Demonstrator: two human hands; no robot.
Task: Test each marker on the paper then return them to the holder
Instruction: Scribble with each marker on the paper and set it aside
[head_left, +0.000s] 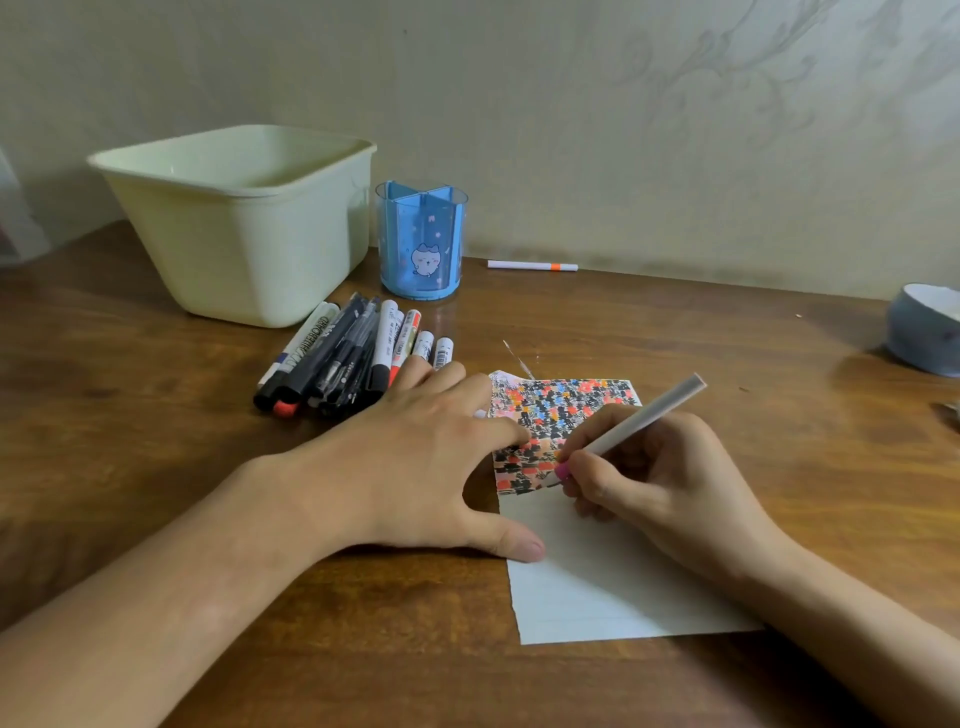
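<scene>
My right hand (654, 478) grips a white marker (649, 418) with a pink band near its tip, and the tip touches the paper (597, 587). The paper's upper half is covered with black, red, orange and blue scribbles; its lower half is blank. My left hand (431, 457) lies flat with fingers spread, pressing on the paper's left edge. A pile of several markers and pens (353, 353) lies just beyond my left hand. The blue see-through holder (422, 241) with a cat drawing stands behind the pile and looks empty.
A cream plastic tub (244, 218) stands at the back left beside the holder. A white marker with an orange band (532, 266) lies near the wall. A grey-blue bowl (924, 330) sits at the right edge. The wooden table (156, 415) meets the wall behind.
</scene>
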